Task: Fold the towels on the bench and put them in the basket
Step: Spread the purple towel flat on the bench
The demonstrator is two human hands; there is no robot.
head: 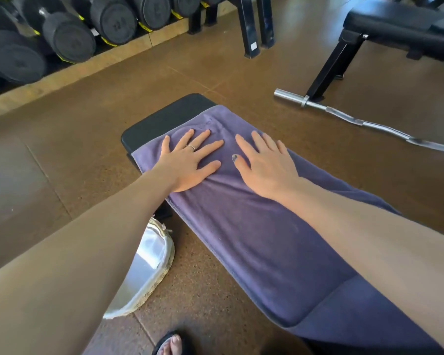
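Left hand point(187, 163), right hand point(264, 167) spread flat on towel point(241, 226) near bench point(162, 121) end.

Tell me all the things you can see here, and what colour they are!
towel: one, purple, spread along the bench
bench: one, black, under the towel
basket: one, straw with white lining, on the floor left of the bench
second bench: one, black, top right
bar: one, silver, on the floor on the right
dumbbells: several, black, on a rack top left
floor: brown
sandal: one, black, bottom edge
left hand: flat on the towel, wearing a ring
right hand: flat on the towel
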